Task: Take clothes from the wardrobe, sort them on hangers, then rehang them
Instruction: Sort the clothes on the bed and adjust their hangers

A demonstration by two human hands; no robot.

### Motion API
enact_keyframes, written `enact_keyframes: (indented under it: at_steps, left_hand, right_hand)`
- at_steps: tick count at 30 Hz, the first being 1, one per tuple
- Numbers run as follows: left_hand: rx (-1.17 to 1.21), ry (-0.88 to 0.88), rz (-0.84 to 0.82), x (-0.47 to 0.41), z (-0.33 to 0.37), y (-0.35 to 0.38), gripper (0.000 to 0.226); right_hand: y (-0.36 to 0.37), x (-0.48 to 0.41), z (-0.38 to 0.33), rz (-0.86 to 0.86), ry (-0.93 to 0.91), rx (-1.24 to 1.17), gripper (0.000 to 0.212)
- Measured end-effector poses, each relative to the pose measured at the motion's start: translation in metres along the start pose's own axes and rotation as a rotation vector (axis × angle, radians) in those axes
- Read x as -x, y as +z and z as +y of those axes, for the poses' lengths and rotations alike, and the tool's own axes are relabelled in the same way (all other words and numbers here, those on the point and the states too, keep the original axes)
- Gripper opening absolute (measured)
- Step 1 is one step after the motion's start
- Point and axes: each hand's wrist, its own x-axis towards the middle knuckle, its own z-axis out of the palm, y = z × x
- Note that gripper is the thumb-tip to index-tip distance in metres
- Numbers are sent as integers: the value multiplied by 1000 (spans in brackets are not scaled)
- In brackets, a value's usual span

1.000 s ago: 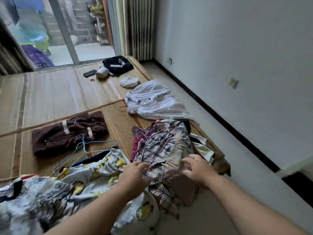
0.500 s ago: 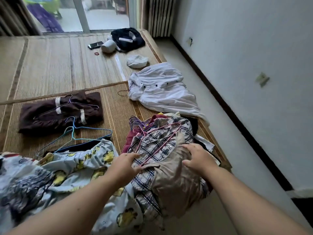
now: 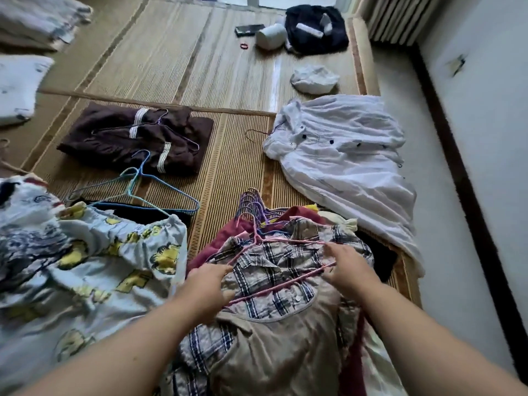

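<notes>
On woven straw mat, left hand and right hand pinching thin pink wire hanger, crumpled plaid shirt beneath

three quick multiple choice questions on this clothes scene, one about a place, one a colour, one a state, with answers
1. Where does the white shirt lie?
A. on a chair
B. on the mat, beyond the plaid shirt
C. on a rail

2. What colour is the hanger on the plaid shirt?
A. green
B. black
C. pink

3. What are the hands doing?
A. the left hand and the right hand each hold an end of the hanger
B. both hang idle
C. both fold a towel

Answers: 1 B, it lies spread at the mat's right edge past the plaid shirt. 2 C, its wire is pink. 3 A, fingers curl at both of its corners.
</notes>
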Motion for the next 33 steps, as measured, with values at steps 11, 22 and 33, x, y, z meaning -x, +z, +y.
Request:
enact_keyframes:
  at_steps: [11,22,33]
  left_hand:
    - [27,-312,-60,-60,-20,64,89]
    - [139,-246,193,34,-9,-1,28]
    - [598,-294,557,241,-56,-116,17]
  right_hand:
    - [50,-104,37,12,-96,175,42]
    - [-58,-7,17,-161,-258,-553,23]
    - [-137,111,-134,-168,-549,-427,9]
